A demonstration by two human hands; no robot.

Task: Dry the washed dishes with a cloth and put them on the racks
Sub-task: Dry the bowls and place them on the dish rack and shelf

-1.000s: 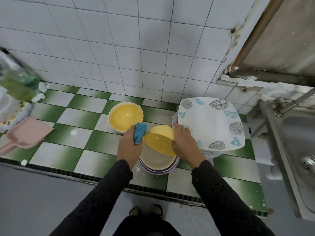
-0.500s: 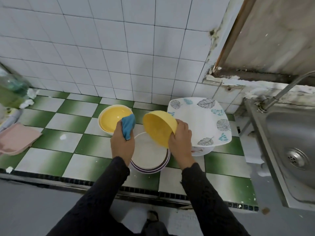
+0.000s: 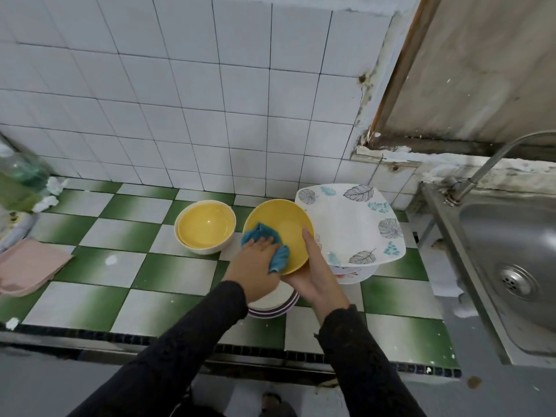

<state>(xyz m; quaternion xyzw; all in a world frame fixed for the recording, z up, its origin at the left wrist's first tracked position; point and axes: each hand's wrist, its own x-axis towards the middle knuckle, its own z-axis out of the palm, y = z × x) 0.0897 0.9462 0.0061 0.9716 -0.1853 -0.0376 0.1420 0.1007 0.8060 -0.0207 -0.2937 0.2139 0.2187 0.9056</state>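
Note:
My right hand (image 3: 313, 275) holds a yellow bowl (image 3: 285, 227) by its lower rim, tilted so its inside faces me, above the counter. My left hand (image 3: 255, 260) presses a blue cloth (image 3: 269, 242) into the bowl's lower left side. Below them lies a stack of round plates with purple rims (image 3: 270, 305), partly hidden by my arms. Left of the bowl stand yellow bowls nested in a white one (image 3: 206, 225). On the right, a square white plate with leaf prints (image 3: 349, 224) rests on other dishes.
A steel sink (image 3: 511, 251) with a tap (image 3: 487, 164) fills the right side. A pink dustpan (image 3: 27, 266) and a green bottle (image 3: 18, 176) stand at the far left of the green-and-white tiled counter (image 3: 120, 266). No rack is in view.
My right hand has turned the bowl's inside toward me. My left hand has brought the cloth from beside the bowl into it.

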